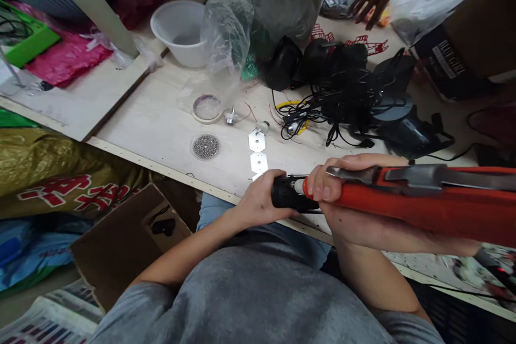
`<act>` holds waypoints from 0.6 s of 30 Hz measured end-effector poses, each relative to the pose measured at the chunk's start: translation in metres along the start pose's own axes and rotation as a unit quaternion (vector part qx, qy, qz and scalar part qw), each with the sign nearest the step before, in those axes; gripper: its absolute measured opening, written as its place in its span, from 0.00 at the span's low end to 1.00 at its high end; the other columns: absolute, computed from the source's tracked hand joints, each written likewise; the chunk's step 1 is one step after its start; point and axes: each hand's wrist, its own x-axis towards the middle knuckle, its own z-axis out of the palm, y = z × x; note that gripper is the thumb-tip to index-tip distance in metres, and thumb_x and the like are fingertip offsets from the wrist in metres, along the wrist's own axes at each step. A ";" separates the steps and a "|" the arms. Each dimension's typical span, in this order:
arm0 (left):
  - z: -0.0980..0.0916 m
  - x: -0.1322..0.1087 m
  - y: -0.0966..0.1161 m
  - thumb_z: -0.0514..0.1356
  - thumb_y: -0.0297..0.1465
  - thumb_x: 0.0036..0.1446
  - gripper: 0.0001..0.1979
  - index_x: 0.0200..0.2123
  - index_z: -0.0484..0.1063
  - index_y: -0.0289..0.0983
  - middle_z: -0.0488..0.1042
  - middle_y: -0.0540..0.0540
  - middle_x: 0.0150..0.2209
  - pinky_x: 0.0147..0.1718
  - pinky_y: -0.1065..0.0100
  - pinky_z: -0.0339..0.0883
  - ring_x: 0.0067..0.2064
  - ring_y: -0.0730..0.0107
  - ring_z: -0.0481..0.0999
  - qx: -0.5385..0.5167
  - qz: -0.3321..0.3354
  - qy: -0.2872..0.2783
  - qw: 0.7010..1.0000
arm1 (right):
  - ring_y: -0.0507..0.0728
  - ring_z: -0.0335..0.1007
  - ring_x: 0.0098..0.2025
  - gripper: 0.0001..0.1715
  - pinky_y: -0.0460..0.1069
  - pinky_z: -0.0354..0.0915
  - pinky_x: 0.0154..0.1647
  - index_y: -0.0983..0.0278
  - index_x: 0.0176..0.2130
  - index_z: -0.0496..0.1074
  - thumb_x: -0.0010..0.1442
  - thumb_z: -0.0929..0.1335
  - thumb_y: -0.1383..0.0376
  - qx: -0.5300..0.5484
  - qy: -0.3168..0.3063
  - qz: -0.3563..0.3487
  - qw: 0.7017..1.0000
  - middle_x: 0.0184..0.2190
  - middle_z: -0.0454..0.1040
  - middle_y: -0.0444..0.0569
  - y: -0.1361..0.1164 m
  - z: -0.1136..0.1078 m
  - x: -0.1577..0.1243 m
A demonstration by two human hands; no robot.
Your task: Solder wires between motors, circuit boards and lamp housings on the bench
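Observation:
My right hand (355,209) is wrapped round a long red tool (423,201) with a metal lever on top, held level above the table's near edge. Its tip meets a small black part (288,193) that my left hand (260,199) grips from the left. Just beyond my left hand lie small white hexagonal plates (258,151) in a row on the pale wooden table (161,123).
A round lid of tiny metal balls (205,146), a tape ring (206,107), a white bowl (179,29) and a clear bag stand farther back. A heap of black parts and wires (350,91) fills the right. Another person's hand (368,5) rests at the far edge. An open cardboard box (129,236) sits below left.

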 end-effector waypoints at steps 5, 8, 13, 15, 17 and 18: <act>0.003 -0.001 -0.004 0.75 0.38 0.40 0.38 0.55 0.65 0.40 0.78 0.44 0.49 0.45 0.57 0.75 0.47 0.56 0.80 -0.022 -0.019 0.014 0.999 | 0.59 0.67 0.23 0.45 0.57 0.69 0.26 0.57 0.41 0.78 0.55 0.59 0.25 0.028 -0.020 0.006 0.999 0.23 0.69 0.47 0.011 0.006 0.004; 0.003 -0.001 -0.006 0.74 0.38 0.40 0.38 0.54 0.65 0.40 0.78 0.45 0.48 0.44 0.58 0.75 0.47 0.55 0.80 -0.029 -0.023 0.015 0.999 | 0.58 0.65 0.22 0.45 0.57 0.69 0.26 0.56 0.41 0.76 0.56 0.57 0.25 0.024 0.000 -0.016 1.000 0.23 0.67 0.46 0.025 0.012 0.001; 0.003 0.001 -0.009 0.74 0.37 0.40 0.37 0.54 0.65 0.41 0.79 0.46 0.48 0.45 0.59 0.75 0.47 0.57 0.81 -0.032 -0.008 0.024 0.999 | 0.57 0.64 0.21 0.41 0.54 0.65 0.21 0.54 0.40 0.74 0.56 0.59 0.26 0.010 0.029 -0.020 0.999 0.22 0.66 0.44 0.035 0.017 -0.003; 0.002 0.003 -0.009 0.74 0.39 0.42 0.33 0.51 0.68 0.40 0.79 0.46 0.47 0.45 0.60 0.75 0.46 0.58 0.81 -0.032 0.012 0.023 0.999 | 0.57 0.65 0.21 0.39 0.55 0.66 0.21 0.55 0.39 0.74 0.55 0.61 0.27 0.027 0.033 -0.020 0.999 0.23 0.67 0.45 0.036 0.014 -0.001; 0.001 0.004 -0.010 0.74 0.40 0.44 0.30 0.49 0.70 0.39 0.80 0.46 0.46 0.46 0.60 0.75 0.46 0.58 0.80 -0.033 0.042 0.023 0.998 | 0.58 0.67 0.22 0.39 0.56 0.67 0.22 0.56 0.39 0.75 0.53 0.64 0.27 0.061 0.025 -0.021 0.998 0.24 0.69 0.46 0.035 0.011 0.002; 0.001 0.005 -0.010 0.74 0.41 0.44 0.30 0.49 0.71 0.38 0.80 0.45 0.46 0.46 0.60 0.75 0.46 0.59 0.80 -0.033 0.057 0.025 0.998 | 0.59 0.68 0.23 0.39 0.56 0.68 0.23 0.57 0.39 0.76 0.53 0.65 0.28 0.076 0.020 -0.024 0.997 0.24 0.69 0.46 0.032 0.010 0.003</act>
